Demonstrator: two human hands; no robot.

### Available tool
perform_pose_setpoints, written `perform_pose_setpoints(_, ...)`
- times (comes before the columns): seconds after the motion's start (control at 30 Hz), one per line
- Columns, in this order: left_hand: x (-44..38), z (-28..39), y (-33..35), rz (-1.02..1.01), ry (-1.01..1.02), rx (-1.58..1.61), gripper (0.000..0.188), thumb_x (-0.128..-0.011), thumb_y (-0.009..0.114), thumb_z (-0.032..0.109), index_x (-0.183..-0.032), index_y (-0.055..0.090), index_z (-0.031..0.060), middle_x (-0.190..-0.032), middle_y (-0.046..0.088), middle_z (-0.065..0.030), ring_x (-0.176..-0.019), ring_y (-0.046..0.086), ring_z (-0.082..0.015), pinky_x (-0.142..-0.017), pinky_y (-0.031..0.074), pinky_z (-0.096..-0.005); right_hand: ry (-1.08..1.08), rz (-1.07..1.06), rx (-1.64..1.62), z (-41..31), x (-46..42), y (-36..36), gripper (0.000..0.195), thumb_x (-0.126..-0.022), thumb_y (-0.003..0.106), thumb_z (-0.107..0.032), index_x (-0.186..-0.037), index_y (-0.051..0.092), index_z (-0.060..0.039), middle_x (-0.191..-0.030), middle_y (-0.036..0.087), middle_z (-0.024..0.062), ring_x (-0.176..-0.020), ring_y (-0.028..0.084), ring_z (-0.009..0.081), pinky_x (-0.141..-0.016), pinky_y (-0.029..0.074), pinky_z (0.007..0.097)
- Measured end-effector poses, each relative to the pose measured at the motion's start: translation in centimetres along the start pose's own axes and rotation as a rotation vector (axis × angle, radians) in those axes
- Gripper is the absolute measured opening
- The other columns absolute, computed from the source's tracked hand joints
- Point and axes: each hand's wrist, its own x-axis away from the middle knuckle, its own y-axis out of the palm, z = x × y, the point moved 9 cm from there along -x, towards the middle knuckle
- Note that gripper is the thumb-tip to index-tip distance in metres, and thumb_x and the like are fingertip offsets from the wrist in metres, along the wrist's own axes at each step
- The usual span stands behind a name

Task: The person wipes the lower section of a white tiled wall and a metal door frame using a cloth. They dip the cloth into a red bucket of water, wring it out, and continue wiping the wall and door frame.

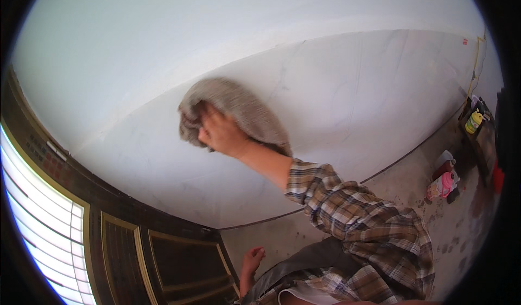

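Observation:
A brown-grey cloth (254, 113) is bunched in my right hand (223, 133), blurred by motion. The cloth lies against the lower, greyish part of the white wall (342, 89), and a loose flap of it spreads up and to the right of my knuckles. My right arm, in a rolled plaid sleeve, reaches up across the view. Low down, beside my body, hangs my left hand (253, 259), its fingers loosely curled with no object visible in them. The dark panelled door (191, 260) is behind it.
A barred window (49, 223) glows bright on the left. Along the floor at right stand a pink bottle (439, 186) and other containers. A yellow bottle (473, 121) sits on a dark low stand (475, 152). A yellow cord (476, 64) runs down the far wall.

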Motion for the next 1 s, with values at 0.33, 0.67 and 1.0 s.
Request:
perform_pose_setpoints(0.33,7.4,-6.0,0.6,0.226,0.007,0.227,0.025,-0.080,0.059,0.017,-0.099,0.057,0.0003,-0.085,0.061,-0.0074,-0.074,0.059,-0.0143,-0.064,0.046,-0.0249,-1.243,-0.185,1.240,-4.0,24.3,9.9,0.038,-0.089,0.037,-0.031,-0.116,0.045,-0.0060,-0.110,0.048,0.0043,-0.103,0.043,0.0156,-0.089,0.034,0.0317)
perform_pose_setpoints(0.67,7.8,-8.3,-6.8,0.318,-0.161,0.196,0.026,-0.079,0.060,0.017,-0.097,0.057,-0.0013,-0.082,0.062,-0.0088,-0.070,0.060,-0.0153,-0.062,0.046,-0.0249,0.334,-0.353,-0.055,16.2,16.8,-9.5,0.054,-0.065,0.056,-0.028,-0.112,0.048,-0.0027,-0.110,0.048,0.0202,-0.104,0.044,0.0368,-0.092,0.034,0.0416)
perform_pose_setpoints(1.0,4.2,-3.5,-2.6,0.189,-0.144,0.038,0.027,-0.080,0.060,0.019,-0.098,0.057,-0.0004,-0.081,0.062,-0.0066,-0.070,0.059,-0.0137,-0.060,0.046,-0.0252,0.373,0.417,0.553,35.6,13.8,-35.6,0.055,-0.090,0.028,-0.038,-0.113,0.039,0.0108,-0.123,0.035,0.0288,-0.113,0.030,0.0436,-0.097,0.022,0.0463)
